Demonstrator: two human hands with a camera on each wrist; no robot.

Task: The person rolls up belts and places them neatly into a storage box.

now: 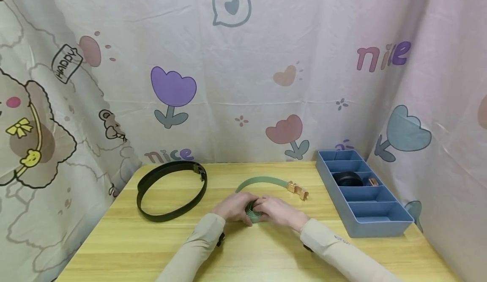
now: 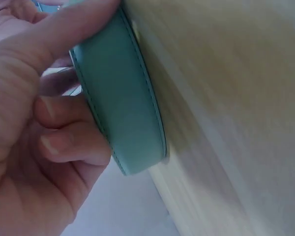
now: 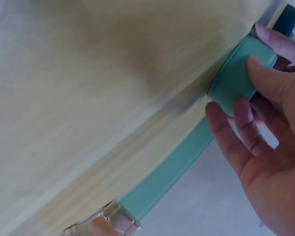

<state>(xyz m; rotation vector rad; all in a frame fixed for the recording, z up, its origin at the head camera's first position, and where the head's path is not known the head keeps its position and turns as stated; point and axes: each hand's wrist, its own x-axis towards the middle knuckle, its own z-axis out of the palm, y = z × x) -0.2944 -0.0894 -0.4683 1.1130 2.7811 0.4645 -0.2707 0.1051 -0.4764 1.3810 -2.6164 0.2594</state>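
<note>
A green belt [image 1: 253, 215] stands on its edge on the table, one part wound into a tight coil. From the coil a loose length [image 3: 169, 169] curves behind the hands to a gold buckle [image 1: 298, 190]. My left hand [image 1: 237, 207] grips the coil from the left; its thumb lies along the stitched green strap [image 2: 120, 98] in the left wrist view. On the other side my right hand [image 1: 279, 211] holds the coil, with thumb and fingers around it in the right wrist view. The coil's inner turns are partly hidden by fingers.
At the left a black belt [image 1: 167, 217] stands in a wide loop. A blue-grey divided box [image 1: 344, 214] sits at the right; one compartment holds a coiled black belt [image 1: 348, 179] with a gold-coloured piece beside it. A printed curtain [image 1: 236, 83] hangs behind the wooden table [image 1: 125, 248].
</note>
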